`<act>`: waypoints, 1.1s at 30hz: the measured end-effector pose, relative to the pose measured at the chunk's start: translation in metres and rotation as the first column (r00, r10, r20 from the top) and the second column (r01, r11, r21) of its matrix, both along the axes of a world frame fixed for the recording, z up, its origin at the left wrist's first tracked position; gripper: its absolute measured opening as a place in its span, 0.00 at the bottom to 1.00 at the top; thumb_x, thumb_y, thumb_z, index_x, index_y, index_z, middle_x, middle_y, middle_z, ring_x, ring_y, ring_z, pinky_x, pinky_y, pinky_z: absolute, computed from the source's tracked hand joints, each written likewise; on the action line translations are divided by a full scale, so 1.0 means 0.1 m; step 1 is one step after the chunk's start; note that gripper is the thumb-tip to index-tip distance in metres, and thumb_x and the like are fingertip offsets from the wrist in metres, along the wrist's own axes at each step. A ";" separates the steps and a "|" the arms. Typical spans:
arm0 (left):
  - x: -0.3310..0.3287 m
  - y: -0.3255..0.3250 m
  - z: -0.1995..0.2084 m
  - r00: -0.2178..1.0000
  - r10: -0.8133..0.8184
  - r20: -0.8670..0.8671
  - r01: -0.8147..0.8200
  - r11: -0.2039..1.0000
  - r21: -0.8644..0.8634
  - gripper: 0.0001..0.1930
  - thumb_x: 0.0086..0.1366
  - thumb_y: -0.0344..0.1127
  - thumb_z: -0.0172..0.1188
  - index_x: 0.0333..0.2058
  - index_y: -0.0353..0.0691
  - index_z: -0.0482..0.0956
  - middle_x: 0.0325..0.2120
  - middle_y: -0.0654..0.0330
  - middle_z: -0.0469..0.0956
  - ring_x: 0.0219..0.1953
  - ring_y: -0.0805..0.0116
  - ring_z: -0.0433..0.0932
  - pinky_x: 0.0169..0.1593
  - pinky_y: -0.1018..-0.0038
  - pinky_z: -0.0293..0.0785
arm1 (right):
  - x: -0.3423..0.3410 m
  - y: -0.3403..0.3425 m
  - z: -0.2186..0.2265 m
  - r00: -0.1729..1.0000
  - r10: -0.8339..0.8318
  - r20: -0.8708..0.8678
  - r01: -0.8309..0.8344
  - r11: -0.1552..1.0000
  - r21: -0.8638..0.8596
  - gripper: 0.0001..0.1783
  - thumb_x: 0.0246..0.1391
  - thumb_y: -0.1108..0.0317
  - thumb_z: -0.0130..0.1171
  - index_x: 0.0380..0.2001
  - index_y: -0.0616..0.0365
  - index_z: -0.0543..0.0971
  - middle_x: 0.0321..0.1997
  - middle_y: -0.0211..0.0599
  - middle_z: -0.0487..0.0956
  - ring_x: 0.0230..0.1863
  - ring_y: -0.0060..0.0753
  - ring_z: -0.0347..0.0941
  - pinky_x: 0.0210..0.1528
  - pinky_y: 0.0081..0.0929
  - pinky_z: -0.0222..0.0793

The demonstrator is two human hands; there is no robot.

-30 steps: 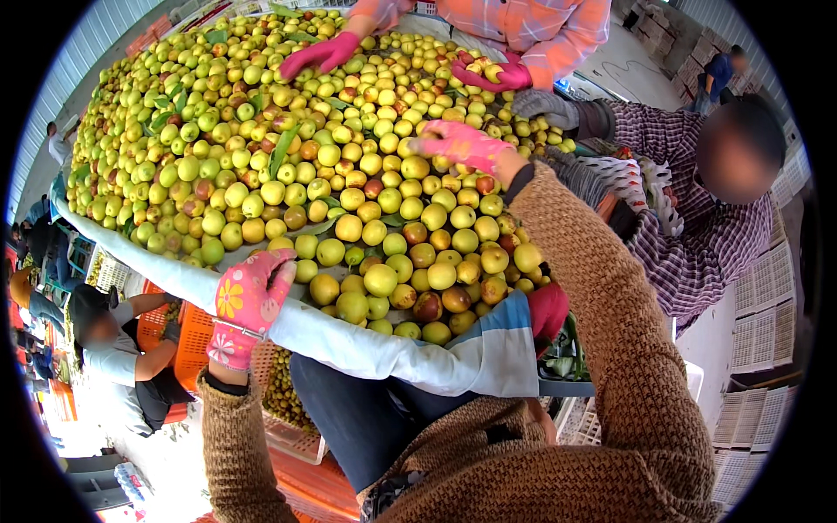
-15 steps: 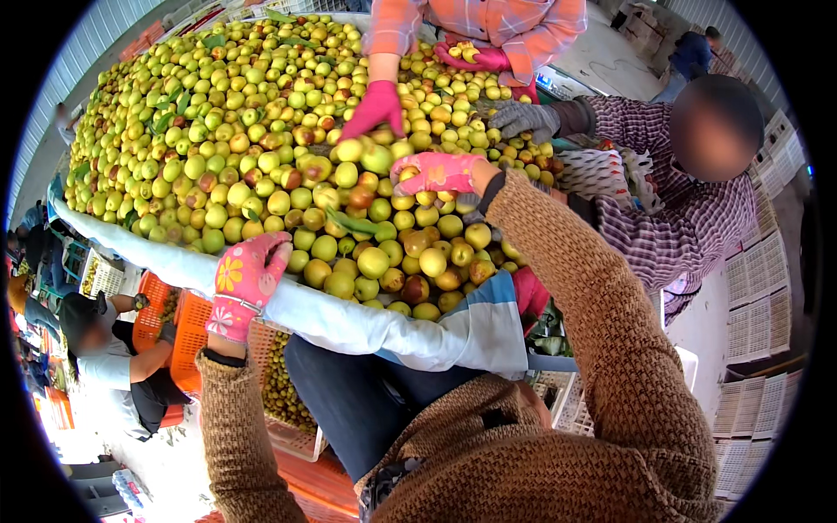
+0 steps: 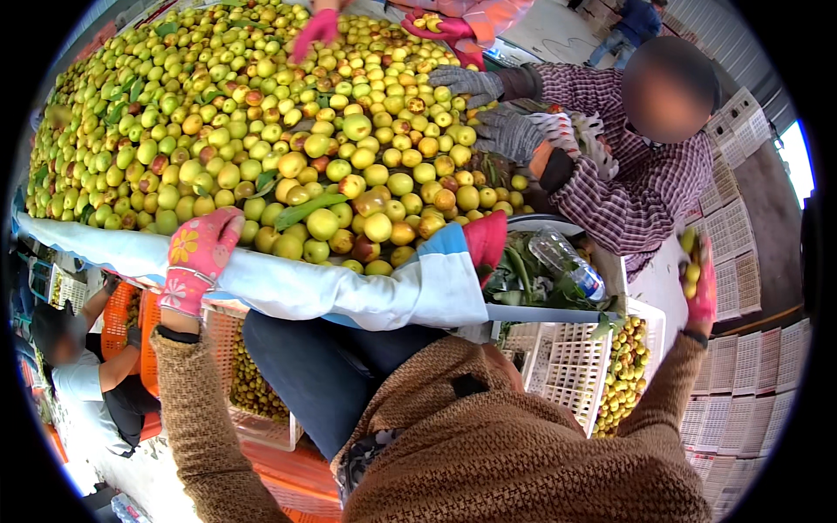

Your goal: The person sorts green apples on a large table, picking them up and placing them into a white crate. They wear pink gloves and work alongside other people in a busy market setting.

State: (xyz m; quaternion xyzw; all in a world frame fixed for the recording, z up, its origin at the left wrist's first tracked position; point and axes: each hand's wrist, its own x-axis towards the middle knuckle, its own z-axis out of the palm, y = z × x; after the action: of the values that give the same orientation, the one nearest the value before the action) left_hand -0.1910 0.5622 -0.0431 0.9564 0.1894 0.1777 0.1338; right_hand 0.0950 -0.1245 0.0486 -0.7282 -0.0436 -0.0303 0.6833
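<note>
A large heap of green and brown-spotted jujubes [image 3: 261, 131] lies on a table with a padded white-and-blue cloth edge [image 3: 349, 292]. My left hand [image 3: 200, 253], in a pink flowered glove, rests at that edge against the nearest fruit. Its fingers are bent together, and anything inside them is hidden. Far out to the right, my right hand [image 3: 702, 283] is closed around several jujubes [image 3: 691, 266], which show beside its palm. It is level with a white crate [image 3: 649, 318] of small jujubes, beyond the crate's right side. A long green leaf [image 3: 309, 209] lies on the heap.
A tray of leaves [image 3: 514, 275] with a clear plastic bottle [image 3: 567, 261] stands right of my knees. Across the heap, a co-worker's grey gloves [image 3: 506, 131] and another's pink glove [image 3: 316, 33] reach in. Orange crates [image 3: 150, 340] stand left; white crates [image 3: 728, 383] are stacked right.
My right hand has left the heap and swung right, out past the crate, carrying jujubes. My left hand stays at the cloth edge. The view has shifted, uncovering the leaf tray and bottle.
</note>
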 end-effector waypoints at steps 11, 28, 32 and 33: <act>0.01 0.03 -0.05 0.998 0.020 -0.053 -0.016 0.996 0.084 0.15 0.64 0.47 0.52 0.38 0.45 0.80 0.30 0.52 0.80 0.35 0.50 0.78 0.38 0.58 0.73 | 0.04 0.22 -0.03 0.979 0.204 0.001 -0.146 0.707 -0.692 0.19 0.60 0.62 0.52 0.50 0.64 0.73 0.39 0.26 0.74 0.39 0.17 0.67 0.41 0.17 0.65; 0.03 -0.04 0.05 0.996 0.059 -0.070 -0.062 0.997 -0.043 0.13 0.61 0.46 0.55 0.36 0.46 0.81 0.28 0.53 0.80 0.32 0.52 0.79 0.35 0.60 0.74 | -0.25 5.98 -1.21 0.327 0.944 0.028 -0.293 0.129 -0.947 0.34 0.53 0.35 0.46 0.56 0.43 0.72 0.64 0.37 0.64 0.64 0.49 0.58 0.64 0.47 0.52; 0.06 -0.09 0.14 0.995 0.062 -0.076 -0.068 0.994 -0.086 0.12 0.61 0.44 0.55 0.37 0.45 0.81 0.28 0.53 0.80 0.32 0.52 0.79 0.34 0.62 0.74 | 0.13 5.71 -1.47 0.277 0.934 0.227 -0.380 0.324 -0.866 0.23 0.53 0.47 0.53 0.50 0.41 0.75 0.58 0.38 0.67 0.58 0.51 0.64 0.57 0.47 0.62; 0.05 -0.11 0.17 0.996 0.055 -0.065 -0.062 0.992 -0.109 0.12 0.61 0.43 0.55 0.37 0.44 0.81 0.28 0.53 0.80 0.32 0.52 0.79 0.34 0.62 0.74 | 0.19 5.64 -1.53 0.279 0.914 0.295 -0.284 0.372 -0.884 0.18 0.53 0.53 0.53 0.48 0.40 0.75 0.53 0.39 0.70 0.54 0.50 0.67 0.54 0.44 0.66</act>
State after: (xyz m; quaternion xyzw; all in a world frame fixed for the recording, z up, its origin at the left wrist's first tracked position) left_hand -0.1856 0.5507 -0.0259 0.9466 0.2308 0.1408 0.1756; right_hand 0.1137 0.4395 -0.1046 -0.7373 -0.6413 -0.0283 0.2106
